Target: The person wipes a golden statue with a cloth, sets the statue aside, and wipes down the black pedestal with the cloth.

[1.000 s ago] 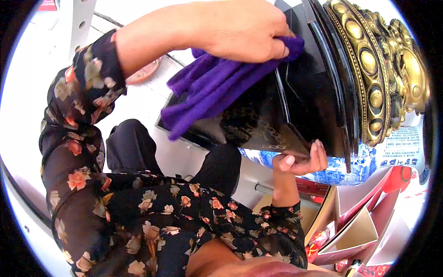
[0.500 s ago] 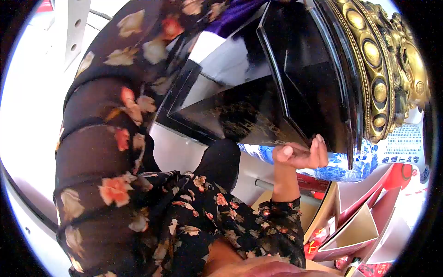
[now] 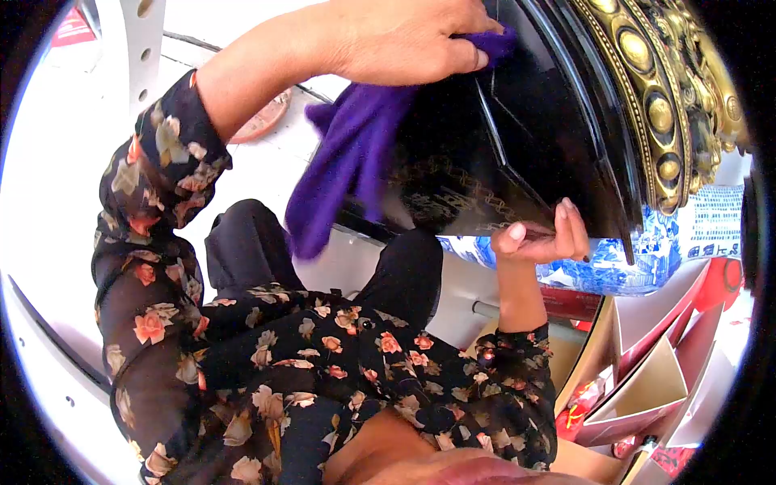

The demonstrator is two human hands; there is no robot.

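A black, glossy panelled base (image 3: pixel 440 129) with faint gold lettering lies tilted above my lap. It adjoins an ornate gold-coloured part (image 3: pixel 659 105) with beading and round bosses. My left hand (image 3: pixel 408 36) is closed on a purple cloth (image 3: pixel 356 145) and presses it against the upper side of the base. The cloth's loose end hangs down to the left. At the base's lower edge, my right hand (image 3: pixel 541 242) holds on, thumb to the left and fingers curled up against it. The far side of the base lies beyond the frame.
A blue-and-white porcelain piece (image 3: pixel 630 263) sits below the base. At the lower right stand open cardboard boxes (image 3: pixel 647 392) with red packaging. A white perforated metal post (image 3: pixel 145 48) rises at the upper left. A round brownish object (image 3: pixel 263 121) lies on the pale floor.
My left arm has swung away from in front of the base, bringing the hand and purple cloth into view on it. The base and right hand appear slightly further right and higher.
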